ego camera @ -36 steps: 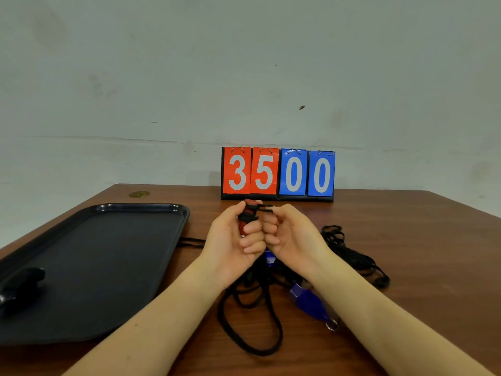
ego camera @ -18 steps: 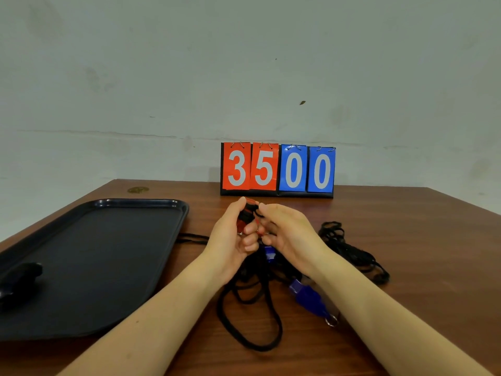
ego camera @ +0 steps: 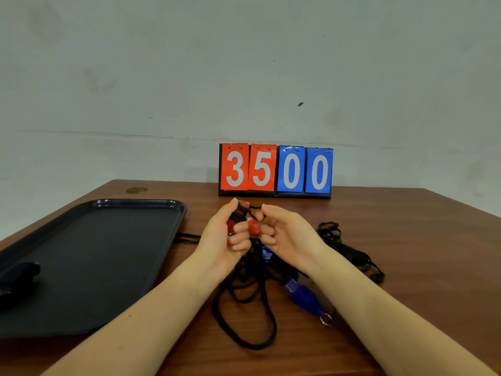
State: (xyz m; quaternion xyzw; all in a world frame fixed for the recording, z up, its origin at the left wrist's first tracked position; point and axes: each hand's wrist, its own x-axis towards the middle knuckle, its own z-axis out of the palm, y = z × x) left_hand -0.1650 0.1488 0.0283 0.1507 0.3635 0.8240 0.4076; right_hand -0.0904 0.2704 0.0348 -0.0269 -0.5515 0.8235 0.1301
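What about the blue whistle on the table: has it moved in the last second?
No. The blue whistle lies at the same spot, just as far in front of the scoreboard's blue cards as before.

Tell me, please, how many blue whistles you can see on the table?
2. One blue whistle lies beside the right forearm; a second blue piece, probably another whistle, peeks out under the right hand among the black cords. Others may be hidden there.

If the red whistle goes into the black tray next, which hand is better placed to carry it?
Left, probably. The left hand grips the red whistle and is nearer the black tray; the right hand only pinches the black cord at the whistle.
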